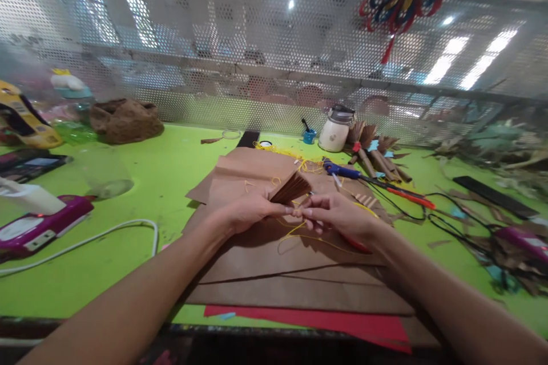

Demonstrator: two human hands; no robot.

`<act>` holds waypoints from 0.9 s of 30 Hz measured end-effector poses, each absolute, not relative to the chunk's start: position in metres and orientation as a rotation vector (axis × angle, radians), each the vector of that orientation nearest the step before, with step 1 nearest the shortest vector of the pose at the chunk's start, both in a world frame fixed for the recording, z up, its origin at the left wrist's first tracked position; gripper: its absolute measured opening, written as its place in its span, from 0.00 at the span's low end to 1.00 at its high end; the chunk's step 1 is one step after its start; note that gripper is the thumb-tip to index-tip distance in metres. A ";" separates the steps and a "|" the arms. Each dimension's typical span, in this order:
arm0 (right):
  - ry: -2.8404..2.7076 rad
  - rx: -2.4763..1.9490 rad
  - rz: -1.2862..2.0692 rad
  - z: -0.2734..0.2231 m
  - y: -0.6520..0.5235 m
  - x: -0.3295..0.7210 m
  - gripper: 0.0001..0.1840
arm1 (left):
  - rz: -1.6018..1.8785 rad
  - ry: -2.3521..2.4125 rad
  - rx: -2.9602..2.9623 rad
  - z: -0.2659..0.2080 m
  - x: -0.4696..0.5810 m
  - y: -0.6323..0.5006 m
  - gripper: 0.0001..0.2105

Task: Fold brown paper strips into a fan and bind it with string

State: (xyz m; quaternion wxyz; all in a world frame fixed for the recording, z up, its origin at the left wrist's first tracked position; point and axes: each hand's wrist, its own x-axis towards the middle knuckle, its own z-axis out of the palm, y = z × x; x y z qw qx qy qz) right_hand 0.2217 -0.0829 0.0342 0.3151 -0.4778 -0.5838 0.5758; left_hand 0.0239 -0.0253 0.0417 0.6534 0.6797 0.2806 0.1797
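My left hand is closed on a pleated brown paper fan, gripping its narrow gathered end while the folds spread up and to the right. Thumb and fingers of my right hand pinch yellow string close to that gathered end, and the two hands' fingertips nearly meet. Loose loops of the string hang over brown paper sheets stacked beneath both hands. The exact grip of the right fingertips is partly hidden. Something red, only partly visible, lies under my right wrist.
A blue glue gun, an orange-red tool and black cables lie to the right. Behind stand a white jar and finished paper bundles. A purple power strip with a white cable is left. Red paper sticks out in front.
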 end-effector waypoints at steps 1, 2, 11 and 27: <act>-1.554 -1.255 1.522 0.035 -0.082 0.223 0.16 | 0.408 0.629 1.524 0.042 0.024 -0.026 0.07; -1.572 -1.250 1.524 0.036 -0.082 0.224 0.16 | 0.416 0.621 1.507 0.043 0.025 -0.026 0.07; -1.575 -1.257 1.476 0.039 -0.085 0.225 0.16 | 0.449 0.624 1.428 0.034 0.027 -0.023 0.08; -1.839 -1.298 1.096 0.034 -0.088 0.217 0.11 | 0.498 0.668 1.435 0.032 0.028 -0.025 0.14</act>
